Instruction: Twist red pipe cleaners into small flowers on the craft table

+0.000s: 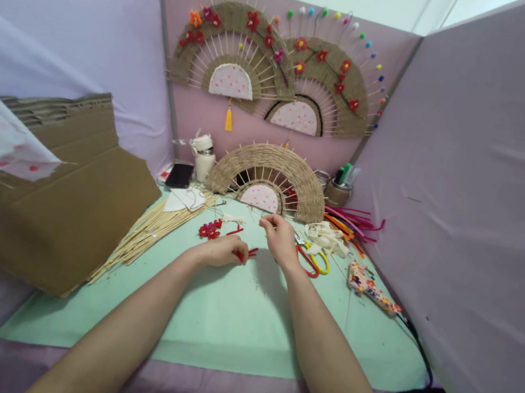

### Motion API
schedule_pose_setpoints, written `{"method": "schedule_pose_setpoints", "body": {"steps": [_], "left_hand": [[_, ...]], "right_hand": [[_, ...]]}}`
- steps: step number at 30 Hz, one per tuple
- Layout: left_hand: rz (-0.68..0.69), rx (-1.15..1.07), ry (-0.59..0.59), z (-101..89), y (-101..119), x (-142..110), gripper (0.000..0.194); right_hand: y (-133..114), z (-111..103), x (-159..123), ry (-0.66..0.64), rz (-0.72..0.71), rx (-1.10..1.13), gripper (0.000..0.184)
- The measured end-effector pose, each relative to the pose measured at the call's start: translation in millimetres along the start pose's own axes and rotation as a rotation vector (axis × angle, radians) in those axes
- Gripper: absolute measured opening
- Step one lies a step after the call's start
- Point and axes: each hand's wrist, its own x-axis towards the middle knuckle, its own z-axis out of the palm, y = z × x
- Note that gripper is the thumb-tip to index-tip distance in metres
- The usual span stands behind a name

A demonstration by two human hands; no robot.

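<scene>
My left hand (225, 251) rests low over the table with its fingers curled closed around short red pipe cleaner pieces (253, 252), whose ends stick out past the fingertips. Just ahead and to the right, my right hand (280, 237) is raised in a pinch; whatever lies between its fingertips is too small to make out. Beyond my left hand is a small cluster of red and purple pipe cleaner flowers (210, 228), with another bent red piece (235, 230) beside it. A woven twine fan (274, 158) stands upright behind both hands.
Scissors with red and yellow handles (315, 260) lie right of my right hand, near cream strips (326, 236). A floral glue gun (371, 289) lies farther right. Thin sticks (156, 225) and cardboard (55, 187) occupy the left. Decorated fans (242, 23) hang behind.
</scene>
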Motion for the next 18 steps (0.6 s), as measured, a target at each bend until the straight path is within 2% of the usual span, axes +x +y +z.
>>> {"method": "schedule_pose_setpoints", "body": {"steps": [3,6,9,14,18], "left_hand": [[-0.070,-0.176,0.197,1.0,-2.5,7.6,0.006],[-0.155,-0.514,0.411,-5.5,0.9,11.8,0.019],[-0.203,-0.786,0.552,-12.0,13.2,11.2,0.030],[-0.192,-0.887,0.617,-10.7,32.6,4.7,0.034],[-0.184,-0.872,0.642,-2.1,29.9,0.0,0.032]], "right_hand": [[-2.5,-0.6,-0.5,0.004,-0.017,0.043,0.016],[-8.9,-3.2,-1.7,0.006,-0.053,0.100,0.017],[-18.2,-6.2,-4.5,-0.019,-0.148,0.169,0.017],[-28.1,-8.6,-9.7,-0.117,-0.344,0.278,0.016],[-27.2,-5.6,-11.4,-0.210,-0.449,0.226,0.015]]}}
